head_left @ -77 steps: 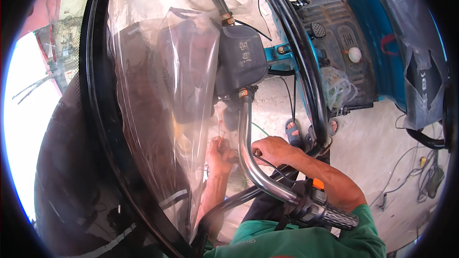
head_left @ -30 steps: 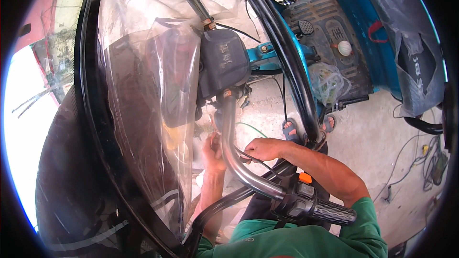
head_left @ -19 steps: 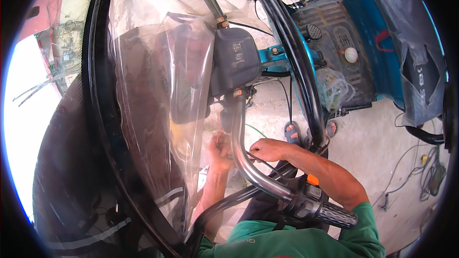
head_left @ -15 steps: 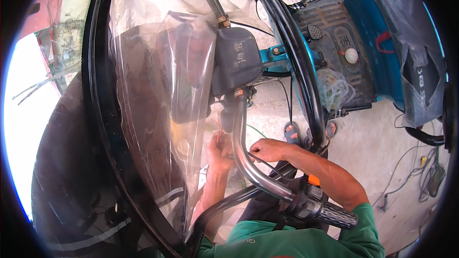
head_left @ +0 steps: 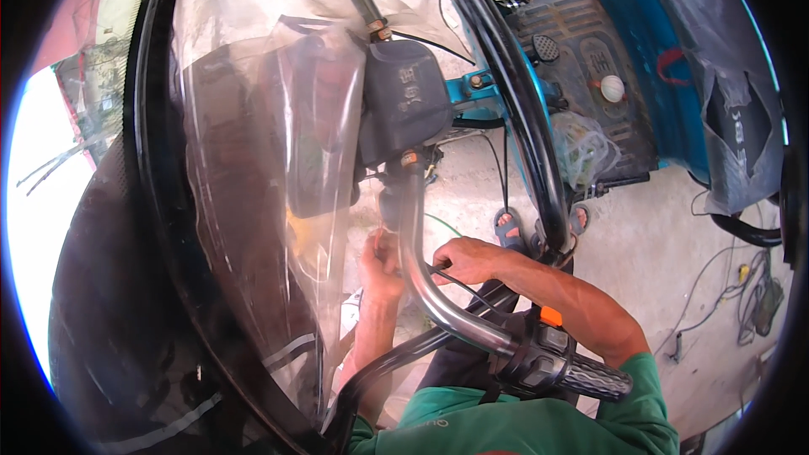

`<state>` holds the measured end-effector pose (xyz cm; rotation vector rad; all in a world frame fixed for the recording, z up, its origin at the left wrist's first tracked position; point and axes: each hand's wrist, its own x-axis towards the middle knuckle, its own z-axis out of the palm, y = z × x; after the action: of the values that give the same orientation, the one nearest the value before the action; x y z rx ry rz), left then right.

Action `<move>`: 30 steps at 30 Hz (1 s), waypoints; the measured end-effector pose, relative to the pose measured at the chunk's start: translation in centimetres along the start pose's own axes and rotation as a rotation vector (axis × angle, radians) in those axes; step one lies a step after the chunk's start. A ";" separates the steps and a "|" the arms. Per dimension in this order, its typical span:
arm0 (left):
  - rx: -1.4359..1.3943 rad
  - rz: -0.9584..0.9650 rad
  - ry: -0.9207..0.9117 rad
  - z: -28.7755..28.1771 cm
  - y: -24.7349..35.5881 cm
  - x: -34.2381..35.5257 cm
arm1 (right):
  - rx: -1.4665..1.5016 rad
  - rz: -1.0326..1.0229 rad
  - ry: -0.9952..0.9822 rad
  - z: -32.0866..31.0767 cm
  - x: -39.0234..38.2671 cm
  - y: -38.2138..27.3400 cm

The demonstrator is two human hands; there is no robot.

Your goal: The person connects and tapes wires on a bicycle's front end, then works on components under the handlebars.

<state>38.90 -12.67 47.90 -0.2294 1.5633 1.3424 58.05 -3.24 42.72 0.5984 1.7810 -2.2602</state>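
Observation:
My left hand (head_left: 379,265) is closed on a thin reddish wire (head_left: 383,232), just left of the bent chrome handlebar (head_left: 413,227) and partly behind clear plastic sheeting (head_left: 320,135). My right hand (head_left: 459,259) is closed at the handlebar's other side, beside a black cable (head_left: 468,288); whatever is between its fingertips is too hidden to name. Above both hands, the handlebar joins a dark plastic cover (head_left: 404,97). The grip with an orange switch (head_left: 552,316) lies over my lap, below my right forearm.
A black tubular frame (head_left: 531,152) crosses beside a turquoise vehicle body (head_left: 632,0) with a ribbed footboard (head_left: 607,50), holding a white round object (head_left: 613,88) and a plastic bag (head_left: 581,152). Sandalled feet (head_left: 507,227) stand on concrete among tangled cables (head_left: 754,295). A dark windscreen (head_left: 109,286) fills the left.
The whole view has shifted slightly back and forth. Both hands stay closed at much the same spots beside the handlebar, with only small movements of the fingers and wrists.

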 end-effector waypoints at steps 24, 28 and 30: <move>-0.113 0.027 -0.137 -1.4 0.9 1.4 | -0.274 -0.050 0.223 0.4 -0.8 -0.5; -0.174 0.000 -0.121 -0.9 1.5 1.2 | -0.212 -0.087 0.460 0.4 -1.6 -0.4; -0.134 0.021 -0.093 -0.7 1.5 0.8 | -0.132 -0.111 0.487 0.2 -2.9 -0.3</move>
<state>37.06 -12.35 48.13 -0.2302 1.4034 1.4556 60.47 -3.63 44.25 1.1255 2.2072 -2.1710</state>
